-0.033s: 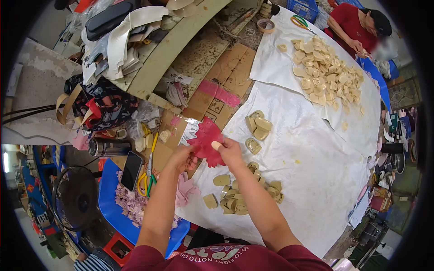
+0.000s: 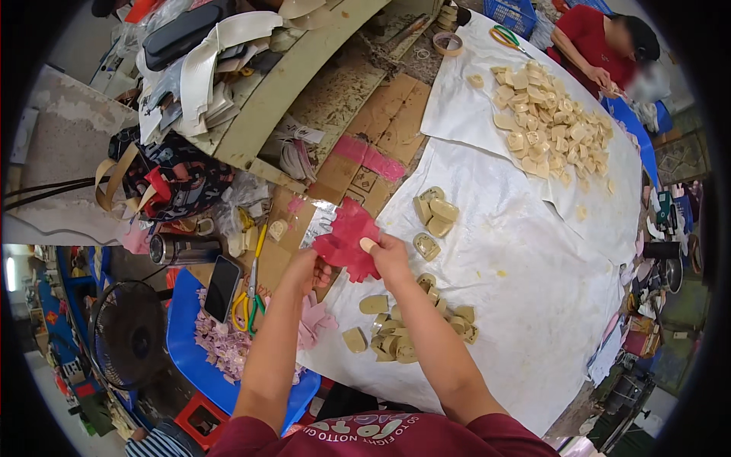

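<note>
Between my two hands is a thin crimson sheet (image 2: 347, 240) with a jagged, lobed outline; its material I cannot tell. My left hand (image 2: 311, 268) pinches its lower left edge with curled fingers. On the right side, my right hand (image 2: 387, 257) grips it with the thumb lying on top. Just beyond my right hand lie several olive-beige moulded pieces (image 2: 438, 213) on the white cloth (image 2: 533, 305). Another heap of such pieces (image 2: 396, 339) lies beside my right forearm, partly hidden by it. Pink scraps (image 2: 312, 320) lie next to my left forearm.
Yellow-handled scissors (image 2: 250, 297) and a black phone (image 2: 222, 288) rest by a blue tray (image 2: 183, 320) of pinkish scraps. A large pile of beige pieces (image 2: 548, 118) covers the far right, near a co-worker in red (image 2: 590, 46). A fan (image 2: 129, 335) stands left.
The crimson sheet has shifted and flexed slightly, its left lobe folding toward my left hand. Both hands keep hold of it and have moved only a little.
</note>
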A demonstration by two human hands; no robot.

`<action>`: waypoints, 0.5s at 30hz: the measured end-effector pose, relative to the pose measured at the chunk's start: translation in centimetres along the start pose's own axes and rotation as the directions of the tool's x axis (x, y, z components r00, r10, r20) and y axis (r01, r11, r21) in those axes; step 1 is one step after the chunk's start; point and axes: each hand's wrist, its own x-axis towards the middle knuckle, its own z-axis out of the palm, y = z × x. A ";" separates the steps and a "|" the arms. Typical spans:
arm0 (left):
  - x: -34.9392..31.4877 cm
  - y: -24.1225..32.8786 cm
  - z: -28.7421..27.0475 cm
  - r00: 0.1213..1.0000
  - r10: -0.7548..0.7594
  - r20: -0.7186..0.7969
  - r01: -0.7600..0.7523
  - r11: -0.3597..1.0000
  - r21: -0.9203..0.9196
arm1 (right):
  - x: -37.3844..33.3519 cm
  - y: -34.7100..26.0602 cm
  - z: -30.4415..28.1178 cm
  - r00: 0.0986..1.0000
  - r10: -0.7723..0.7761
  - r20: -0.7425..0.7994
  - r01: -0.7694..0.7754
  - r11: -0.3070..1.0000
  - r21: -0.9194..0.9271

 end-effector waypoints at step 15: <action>-6.4 -0.6 -0.5 0.852 0.355 -0.385 -0.522 0.646 -0.558 | -2.7 -0.1 4.4 0.997 0.007 0.074 -0.012 0.998 0.058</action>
